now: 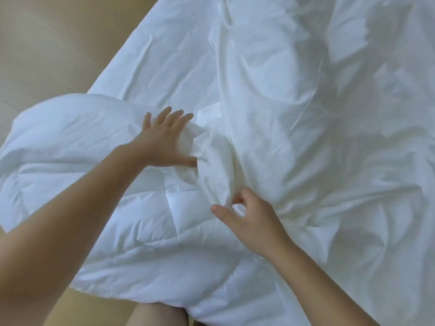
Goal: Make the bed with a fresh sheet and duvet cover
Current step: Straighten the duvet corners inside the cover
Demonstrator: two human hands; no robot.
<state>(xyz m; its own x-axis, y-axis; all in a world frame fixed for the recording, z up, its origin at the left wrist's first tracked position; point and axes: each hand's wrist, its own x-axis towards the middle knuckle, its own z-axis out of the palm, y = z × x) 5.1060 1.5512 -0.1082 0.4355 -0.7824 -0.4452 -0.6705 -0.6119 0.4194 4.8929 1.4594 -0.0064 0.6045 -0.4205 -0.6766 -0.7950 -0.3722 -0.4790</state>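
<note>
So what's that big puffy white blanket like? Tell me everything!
It is a white duvet, thick and puffy, stitched into padded squares, and it looks like soft cloth. It lies bunched and folded close to the camera, with one rolled edge hanging out over the tan floor. The left hand rests on it with fingers spread. Its right side meets the thinner, wrinkled duvet cover, which the right hand pinches.

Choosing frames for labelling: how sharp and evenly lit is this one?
Head view: soft overall, the left hand slightly motion-blurred at its fingers, the right hand crisper. Head view: diffuse light, mild shadows in the duvet cover folds, whites nearly washed out toward the top.
</note>
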